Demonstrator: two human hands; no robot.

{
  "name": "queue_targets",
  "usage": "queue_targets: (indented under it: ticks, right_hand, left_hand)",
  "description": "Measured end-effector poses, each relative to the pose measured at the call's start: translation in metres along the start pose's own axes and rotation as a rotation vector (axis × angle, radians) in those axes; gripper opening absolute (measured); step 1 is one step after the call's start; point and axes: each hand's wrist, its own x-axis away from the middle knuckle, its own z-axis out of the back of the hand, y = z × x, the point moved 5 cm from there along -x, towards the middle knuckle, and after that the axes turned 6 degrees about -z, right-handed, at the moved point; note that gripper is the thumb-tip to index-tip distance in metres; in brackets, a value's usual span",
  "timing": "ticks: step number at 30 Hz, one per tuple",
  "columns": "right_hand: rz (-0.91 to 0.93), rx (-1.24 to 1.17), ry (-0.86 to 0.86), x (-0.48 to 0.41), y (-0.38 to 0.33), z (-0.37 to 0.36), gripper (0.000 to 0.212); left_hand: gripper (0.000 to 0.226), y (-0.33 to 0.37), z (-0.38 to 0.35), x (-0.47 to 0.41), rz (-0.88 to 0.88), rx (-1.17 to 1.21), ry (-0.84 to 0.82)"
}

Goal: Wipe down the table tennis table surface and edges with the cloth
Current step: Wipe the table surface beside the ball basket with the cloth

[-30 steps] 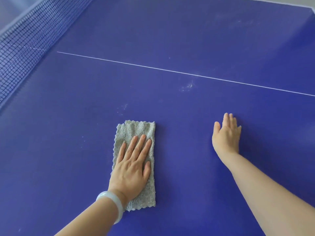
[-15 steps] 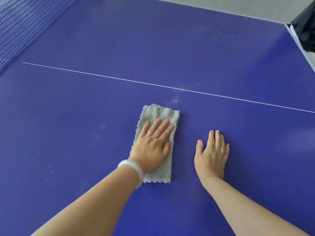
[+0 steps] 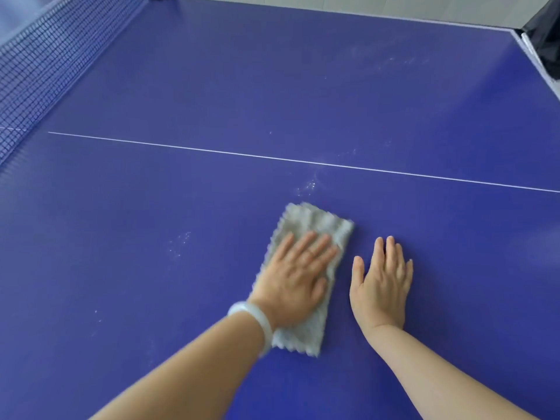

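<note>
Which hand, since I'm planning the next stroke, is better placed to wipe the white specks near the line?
Left, likely. The left hand lies flat on the cloth, whose far edge sits just short of the specks; the right hand rests bare on the table beside it.

A strip of pale grey floor (image 3: pixel 424 7) runs along the top of the frame, beyond the far edge of the blue worktop (image 3: pixel 272 86). In the upper right corner a black object (image 3: pixel 547 34) sits just past the worktop's corner; what it is cannot be told. The light is soft and even, with a faint pale sheen at the middle right of the frame.
</note>
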Motion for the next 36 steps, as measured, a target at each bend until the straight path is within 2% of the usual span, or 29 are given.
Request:
queue_targets:
  ticks: [3,5,9,13,15,18,20,22,25,27,32,36]
  right_hand:
    - [0.0,0.04,-0.015,0.003,-0.003,0.0,0.066]
    - [-0.005,0.07,-0.041,0.003,-0.005,0.002,0.067]
    - [0.007,0.081,-0.074,0.002,-0.001,0.008,0.065]
    - [0.062,-0.07,0.012,-0.037,-0.008,0.023,0.05]
    - [0.079,-0.058,-0.024,-0.066,-0.03,0.023,0.056]
    - [-0.006,-0.042,-0.082,-0.09,-0.058,0.005,0.06]
    - [-0.035,0.0,-0.058,-0.091,-0.061,-0.006,0.063]
    - [-0.04,-0.032,-0.036,-0.09,-0.057,-0.01,0.063]
    - [-0.032,-0.111,-0.017,-0.093,-0.051,-0.011,0.062]
    - [-0.024,-0.146,-0.028,-0.094,-0.052,-0.009,0.062]
    - [-0.012,-0.122,-0.003,-0.092,-0.053,-0.006,0.062]
    - [0.015,-0.091,0.009,-0.092,-0.054,-0.007,0.059]
  left_hand:
    - [0.059,-0.08,0.019,0.003,0.321,-0.029,0.055]
    - [0.059,-0.097,0.02,0.013,0.393,-0.014,0.071]
    - [0.062,-0.09,0.019,0.013,0.384,0.005,0.085]
    - [0.062,-0.093,0.021,0.012,0.386,0.01,0.092]
    - [0.062,-0.093,0.02,0.014,0.388,0.01,0.083]
    - [0.063,-0.092,0.022,0.013,0.393,0.008,0.066]
    - [0.064,-0.091,0.022,0.015,0.389,0.001,0.063]
    - [0.062,-0.082,0.021,0.012,0.316,-0.01,0.047]
    - [0.059,-0.047,0.009,-0.017,0.047,0.018,0.004]
    - [0.059,-0.031,0.003,-0.051,-0.052,0.037,-0.015]
    - [0.055,-0.039,0.005,-0.134,0.029,0.031,-0.006]
    - [0.058,-0.077,0.014,-0.143,0.139,0.019,0.045]
